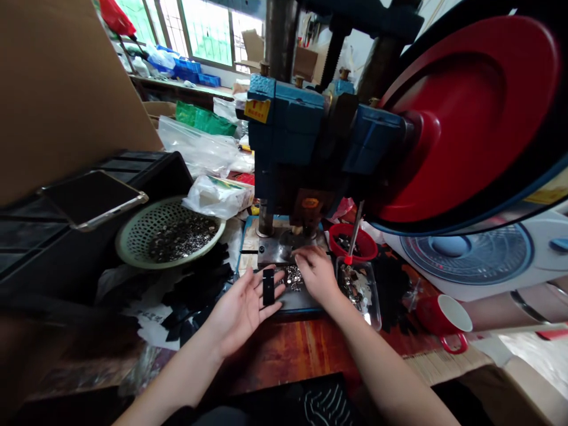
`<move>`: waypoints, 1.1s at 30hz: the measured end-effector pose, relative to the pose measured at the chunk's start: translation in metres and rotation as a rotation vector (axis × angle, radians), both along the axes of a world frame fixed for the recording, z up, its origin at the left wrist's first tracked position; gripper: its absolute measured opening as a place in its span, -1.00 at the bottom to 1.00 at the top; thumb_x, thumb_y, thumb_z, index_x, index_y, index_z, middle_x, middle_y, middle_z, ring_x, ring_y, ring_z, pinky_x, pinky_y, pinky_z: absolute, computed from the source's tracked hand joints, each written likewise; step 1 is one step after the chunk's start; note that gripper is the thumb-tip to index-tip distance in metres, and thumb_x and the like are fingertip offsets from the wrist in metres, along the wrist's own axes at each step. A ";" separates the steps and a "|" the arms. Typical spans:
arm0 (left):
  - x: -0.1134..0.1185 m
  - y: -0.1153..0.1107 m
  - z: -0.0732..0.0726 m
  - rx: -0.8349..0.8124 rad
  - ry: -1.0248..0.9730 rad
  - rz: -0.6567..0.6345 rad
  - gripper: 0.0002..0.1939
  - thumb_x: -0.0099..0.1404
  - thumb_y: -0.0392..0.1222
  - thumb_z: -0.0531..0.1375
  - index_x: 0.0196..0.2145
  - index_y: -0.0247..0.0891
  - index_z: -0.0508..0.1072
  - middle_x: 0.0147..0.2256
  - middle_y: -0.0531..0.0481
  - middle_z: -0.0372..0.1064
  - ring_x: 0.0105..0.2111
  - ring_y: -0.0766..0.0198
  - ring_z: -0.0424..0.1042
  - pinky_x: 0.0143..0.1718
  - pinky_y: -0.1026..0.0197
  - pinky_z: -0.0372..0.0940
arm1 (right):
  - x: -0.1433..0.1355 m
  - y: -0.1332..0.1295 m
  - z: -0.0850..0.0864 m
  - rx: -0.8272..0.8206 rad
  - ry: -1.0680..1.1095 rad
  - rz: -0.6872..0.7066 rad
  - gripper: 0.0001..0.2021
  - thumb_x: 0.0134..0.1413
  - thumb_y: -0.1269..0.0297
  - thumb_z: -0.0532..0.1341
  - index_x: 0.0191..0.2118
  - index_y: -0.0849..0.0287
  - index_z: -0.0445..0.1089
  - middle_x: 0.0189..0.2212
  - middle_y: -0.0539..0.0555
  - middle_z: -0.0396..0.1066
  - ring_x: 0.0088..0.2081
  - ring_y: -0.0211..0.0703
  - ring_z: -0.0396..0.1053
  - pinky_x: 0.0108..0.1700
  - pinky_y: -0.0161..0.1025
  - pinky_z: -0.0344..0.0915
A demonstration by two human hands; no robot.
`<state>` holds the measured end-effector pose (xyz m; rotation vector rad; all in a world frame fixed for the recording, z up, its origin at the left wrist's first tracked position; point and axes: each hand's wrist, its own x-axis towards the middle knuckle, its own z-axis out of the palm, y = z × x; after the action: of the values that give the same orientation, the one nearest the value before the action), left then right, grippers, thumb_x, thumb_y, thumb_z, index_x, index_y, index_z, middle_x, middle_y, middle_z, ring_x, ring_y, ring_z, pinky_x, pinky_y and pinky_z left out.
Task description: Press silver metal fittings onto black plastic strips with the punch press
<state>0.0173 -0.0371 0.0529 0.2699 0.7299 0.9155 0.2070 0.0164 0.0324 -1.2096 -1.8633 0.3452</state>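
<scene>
My left hand point(248, 302) is turned palm up in front of the press, its fingers spread, holding a short black strip point(268, 287) that lies across them. My right hand point(316, 273) is at the metal die plate point(276, 251) under the press head, fingertips pinched together. Whatever they hold is too small to make out. Between the hands, a heap of small shiny metal parts point(293, 278) lies on the press bed.
The blue press point(288, 130) carries a large red flywheel point(479, 112) at right. A pale green basket point(126, 245) of metal parts stands left. Right are a red bowl point(370, 253), a clear tray point(376, 313) and a red mug point(432, 316). A phone point(95, 198) lies on a black crate.
</scene>
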 end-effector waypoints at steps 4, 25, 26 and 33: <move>0.004 0.000 -0.001 -0.025 -0.008 0.013 -0.60 0.35 0.01 -0.03 0.05 -0.21 0.30 0.07 -0.14 0.30 -0.05 0.13 0.38 0.00 0.01 0.25 | -0.015 -0.037 0.005 -0.139 -0.012 0.040 -0.87 0.14 0.30 0.11 -0.32 0.11 0.40 -0.35 0.04 0.40 -0.25 -0.16 0.31 -0.17 -0.19 0.24; 0.012 -0.017 -0.006 0.450 0.466 0.061 -0.56 0.04 -0.36 0.22 -0.08 -0.15 0.44 0.05 -0.05 0.31 0.11 0.03 0.19 0.16 0.03 0.05 | -0.012 -0.061 -0.014 0.206 -0.158 0.021 -0.82 0.09 0.44 0.10 -0.26 0.06 0.40 -0.21 0.09 0.41 -0.09 -0.09 0.29 0.00 -0.05 0.21; 0.011 -0.017 -0.009 0.557 0.599 0.069 -0.61 0.02 -0.36 0.24 -0.14 -0.13 0.49 0.02 -0.03 0.32 0.11 0.02 0.17 0.18 0.03 0.00 | -0.011 -0.060 -0.013 0.170 -0.157 0.052 -0.82 0.11 0.43 0.10 -0.25 0.06 0.40 -0.23 0.09 0.42 -0.13 -0.10 0.31 -0.05 -0.09 0.25; 0.015 0.022 -0.012 0.832 0.989 0.121 -0.83 0.09 -0.15 0.26 -0.30 -0.08 0.55 -0.26 -0.06 0.42 -0.10 0.01 0.30 0.09 0.05 0.07 | -0.002 -0.026 0.000 -0.050 -0.044 0.067 -0.83 0.14 0.31 0.13 -0.17 0.05 0.42 -0.26 0.02 0.48 -0.21 -0.19 0.37 -0.12 -0.23 0.28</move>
<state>0.0328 -0.0148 0.0406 1.4991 1.2341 1.1605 0.2052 -0.0097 0.0321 -1.1991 -1.9465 0.4070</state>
